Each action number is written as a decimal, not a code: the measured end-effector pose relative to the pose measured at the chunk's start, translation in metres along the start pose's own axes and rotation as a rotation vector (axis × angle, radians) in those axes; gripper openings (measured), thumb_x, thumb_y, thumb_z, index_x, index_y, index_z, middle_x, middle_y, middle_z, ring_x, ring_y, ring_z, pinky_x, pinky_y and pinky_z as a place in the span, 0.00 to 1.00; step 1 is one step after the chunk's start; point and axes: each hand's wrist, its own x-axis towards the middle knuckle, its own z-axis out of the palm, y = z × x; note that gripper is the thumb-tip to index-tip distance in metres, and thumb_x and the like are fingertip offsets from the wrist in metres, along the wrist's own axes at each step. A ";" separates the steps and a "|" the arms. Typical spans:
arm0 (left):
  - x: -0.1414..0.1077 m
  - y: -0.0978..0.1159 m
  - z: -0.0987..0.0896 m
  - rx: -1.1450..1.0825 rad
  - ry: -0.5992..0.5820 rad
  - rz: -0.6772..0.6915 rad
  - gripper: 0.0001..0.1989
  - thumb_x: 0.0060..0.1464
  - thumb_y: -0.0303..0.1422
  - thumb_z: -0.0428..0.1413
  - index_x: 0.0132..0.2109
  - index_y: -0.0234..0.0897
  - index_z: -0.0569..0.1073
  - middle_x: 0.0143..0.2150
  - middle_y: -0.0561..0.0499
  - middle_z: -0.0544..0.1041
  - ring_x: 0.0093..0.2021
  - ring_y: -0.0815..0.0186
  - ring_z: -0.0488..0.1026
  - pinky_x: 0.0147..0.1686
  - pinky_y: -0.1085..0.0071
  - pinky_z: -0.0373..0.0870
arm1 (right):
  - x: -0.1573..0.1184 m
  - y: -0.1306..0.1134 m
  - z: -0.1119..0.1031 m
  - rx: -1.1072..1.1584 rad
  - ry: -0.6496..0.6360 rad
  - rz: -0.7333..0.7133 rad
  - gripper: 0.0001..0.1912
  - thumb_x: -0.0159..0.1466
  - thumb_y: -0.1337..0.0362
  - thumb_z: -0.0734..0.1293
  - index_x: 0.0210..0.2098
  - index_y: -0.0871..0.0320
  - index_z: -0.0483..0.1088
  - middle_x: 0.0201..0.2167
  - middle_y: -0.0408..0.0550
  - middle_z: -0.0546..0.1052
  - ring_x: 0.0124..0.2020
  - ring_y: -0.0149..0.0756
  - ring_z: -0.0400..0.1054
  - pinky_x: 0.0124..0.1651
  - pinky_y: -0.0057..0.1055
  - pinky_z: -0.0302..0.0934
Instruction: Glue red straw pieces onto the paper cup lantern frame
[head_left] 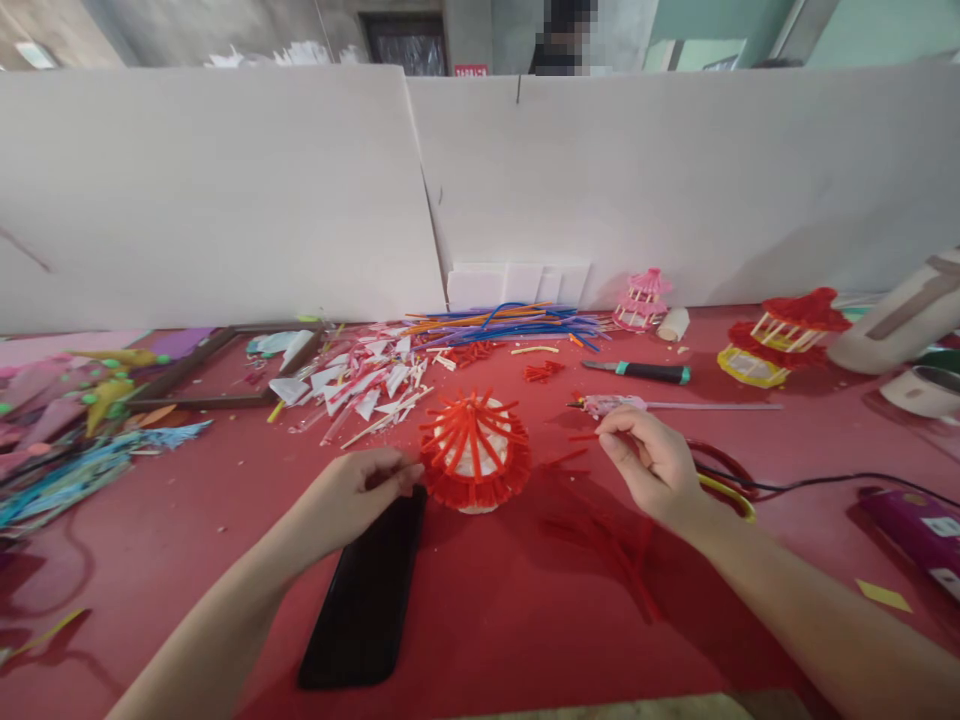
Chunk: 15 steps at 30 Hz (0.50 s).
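Observation:
In the middle of the red table stands a small round pavilion model [474, 470], its roof made of red pipe-cleaner strips fanning out from a peak over a pale base. My left hand [375, 492] pinches the model's left edge. Between the thumb and forefinger of my right hand [651, 462] is a short red pipe-cleaner piece [582, 437], held to the right of the model. Below that hand lie loose red pipe cleaners [611, 540], blurred and partly in shadow. A black phone [367, 595] lies under and beside my left hand.
Behind are a glue gun [611, 404], a utility knife [637, 371], cut red bits [542, 371] and coloured pipe cleaners [510, 324]. Scraps [375, 375] and a frame [202, 402] lie left. Scissors [724, 480], a cable and a red-yellow model [787, 335] are right. White boards stand behind.

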 end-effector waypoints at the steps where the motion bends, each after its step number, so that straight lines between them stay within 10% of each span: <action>1: -0.001 0.002 0.002 0.000 -0.017 0.000 0.21 0.51 0.54 0.63 0.28 0.40 0.79 0.26 0.50 0.79 0.29 0.62 0.72 0.31 0.71 0.68 | 0.001 0.000 -0.001 -0.015 -0.007 0.000 0.05 0.74 0.63 0.64 0.41 0.52 0.72 0.35 0.46 0.78 0.37 0.39 0.74 0.43 0.37 0.70; 7: -0.007 0.019 0.010 -0.115 -0.050 0.020 0.19 0.50 0.50 0.68 0.26 0.39 0.80 0.24 0.52 0.75 0.26 0.66 0.68 0.27 0.73 0.63 | 0.009 0.007 -0.004 -0.132 -0.211 -0.011 0.07 0.70 0.68 0.65 0.35 0.53 0.72 0.32 0.45 0.78 0.35 0.38 0.73 0.42 0.37 0.67; 15: -0.017 0.042 0.003 -0.628 0.265 0.078 0.28 0.51 0.58 0.69 0.29 0.39 0.70 0.21 0.59 0.54 0.23 0.71 0.55 0.27 0.75 0.67 | 0.012 0.000 -0.002 -0.178 -0.348 -0.101 0.06 0.66 0.68 0.68 0.33 0.53 0.76 0.35 0.48 0.80 0.38 0.41 0.73 0.46 0.43 0.67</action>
